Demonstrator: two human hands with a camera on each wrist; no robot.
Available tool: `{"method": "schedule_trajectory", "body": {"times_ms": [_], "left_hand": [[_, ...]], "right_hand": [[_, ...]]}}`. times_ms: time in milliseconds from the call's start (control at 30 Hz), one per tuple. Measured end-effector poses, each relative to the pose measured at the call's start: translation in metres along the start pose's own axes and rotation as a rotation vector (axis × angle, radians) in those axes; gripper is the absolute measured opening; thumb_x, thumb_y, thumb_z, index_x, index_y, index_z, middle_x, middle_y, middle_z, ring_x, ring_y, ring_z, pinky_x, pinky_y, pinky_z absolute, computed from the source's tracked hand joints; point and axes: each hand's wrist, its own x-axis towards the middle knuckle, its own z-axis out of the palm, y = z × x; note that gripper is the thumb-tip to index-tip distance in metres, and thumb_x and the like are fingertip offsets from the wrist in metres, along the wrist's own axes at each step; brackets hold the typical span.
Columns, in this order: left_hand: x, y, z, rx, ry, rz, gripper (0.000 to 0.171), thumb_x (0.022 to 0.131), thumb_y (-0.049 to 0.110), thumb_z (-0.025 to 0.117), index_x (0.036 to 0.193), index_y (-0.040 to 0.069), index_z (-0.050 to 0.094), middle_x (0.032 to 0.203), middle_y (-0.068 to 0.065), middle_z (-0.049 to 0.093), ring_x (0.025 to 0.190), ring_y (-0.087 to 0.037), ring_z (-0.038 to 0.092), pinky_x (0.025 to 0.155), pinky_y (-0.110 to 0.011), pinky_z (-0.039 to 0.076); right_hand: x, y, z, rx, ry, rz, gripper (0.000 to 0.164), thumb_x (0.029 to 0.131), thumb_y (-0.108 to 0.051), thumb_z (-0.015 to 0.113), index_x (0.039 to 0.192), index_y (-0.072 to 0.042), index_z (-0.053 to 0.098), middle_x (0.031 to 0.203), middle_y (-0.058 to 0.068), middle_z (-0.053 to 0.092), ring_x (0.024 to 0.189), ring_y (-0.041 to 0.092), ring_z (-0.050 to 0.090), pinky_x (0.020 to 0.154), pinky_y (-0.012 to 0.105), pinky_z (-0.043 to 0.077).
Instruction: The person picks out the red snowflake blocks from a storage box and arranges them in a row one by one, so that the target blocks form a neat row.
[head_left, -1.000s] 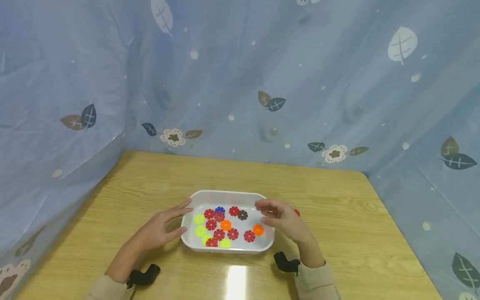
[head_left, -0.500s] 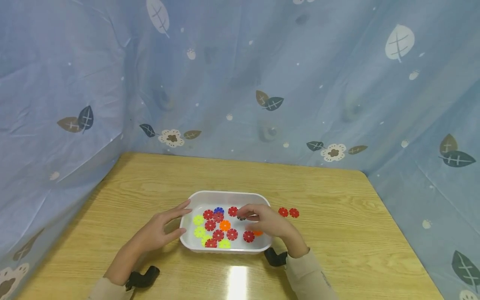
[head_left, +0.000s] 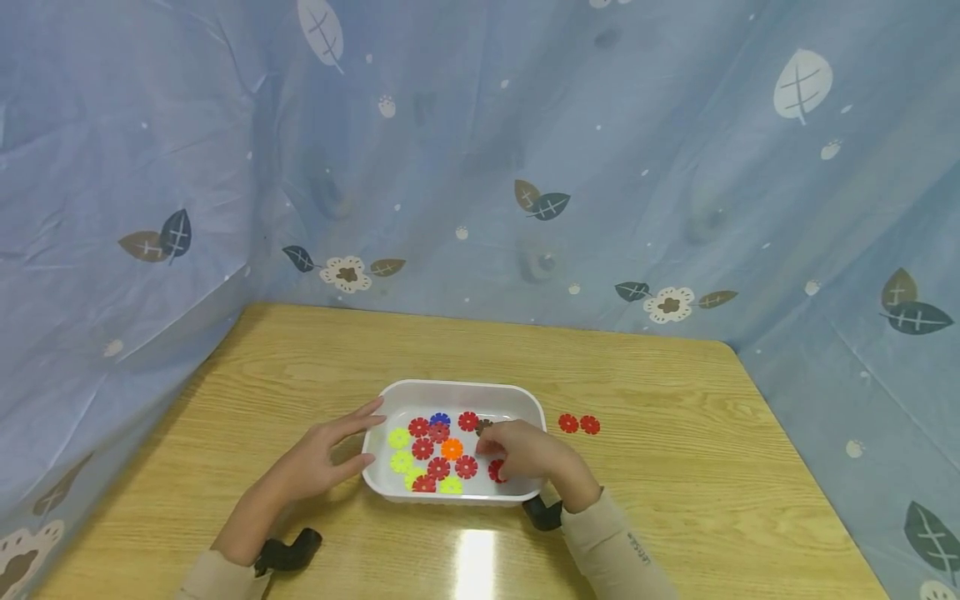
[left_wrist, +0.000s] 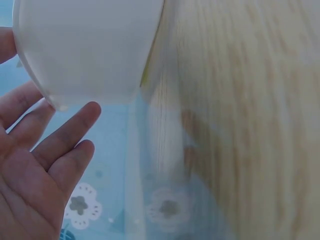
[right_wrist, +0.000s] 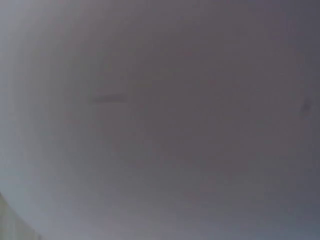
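Observation:
A white plastic tray (head_left: 450,498) on the wooden table holds several notched plastic discs, including a yellow disc (head_left: 398,437), an orange disc (head_left: 452,449) and a blue disc (head_left: 440,418). My left hand (head_left: 330,454) rests its spread fingers and thumb against the tray's left end; in the left wrist view the fingers (left_wrist: 70,132) lie along its outer wall. Inside the tray's right part, my right hand (head_left: 528,454) reaches down with bent fingers and thumb apart. A red disc (head_left: 496,471) shows between them, and a brown disc (head_left: 484,426) lies just beyond the fingers.
Two red discs (head_left: 579,424) lie side by side on the table (head_left: 675,467), right of the tray. A blue leaf-patterned curtain (head_left: 465,150) surrounds the table's back and sides. The right wrist view is filled by a blurred pale surface.
My right hand has moved left and down from the tray's right rim into its right part, uncovering the two red discs on the table and covering the orange disc. The left hand stays put.

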Motion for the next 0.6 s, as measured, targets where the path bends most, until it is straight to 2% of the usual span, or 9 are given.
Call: {"method": "schedule_trajectory", "body": {"times_ms": [167,400,600], "left_hand": [[0.0,-0.001,0.001,-0.012,-0.003,0.004,0.048,0.089,0.028,0.066,0.133,0.012,0.055,0.151,-0.003,0.038,0.134,-0.03,0.04,0.106,-0.044,0.038],[0.0,-0.001,0.002,-0.014,-0.008,0.008,0.048,0.089,0.028,0.066,0.133,0.012,0.055,0.151,-0.003,0.037,0.135,-0.03,0.04,0.106,-0.047,0.038],[0.0,0.0,0.001,-0.014,-0.008,0.005,0.048,0.089,0.028,0.066,0.133,0.012,0.055,0.151,-0.004,0.038,0.134,-0.029,0.041,0.105,-0.046,0.038]], "right_hand": [[0.0,-0.003,0.003,-0.135,0.005,0.005,0.034,0.071,0.007,0.072,0.099,-0.011,0.066,0.096,-0.004,0.06,0.086,0.011,0.05,0.083,0.027,0.049],[0.003,-0.002,0.009,-0.214,0.007,0.013,0.034,0.074,0.009,0.069,0.097,-0.013,0.06,0.089,-0.005,0.049,0.082,0.011,0.044,0.074,0.021,0.044],[0.005,-0.002,0.011,-0.265,0.004,-0.016,0.026,0.076,0.007,0.069,0.085,-0.014,0.057,0.079,-0.003,0.048,0.073,0.011,0.043,0.064,0.019,0.039]]}}
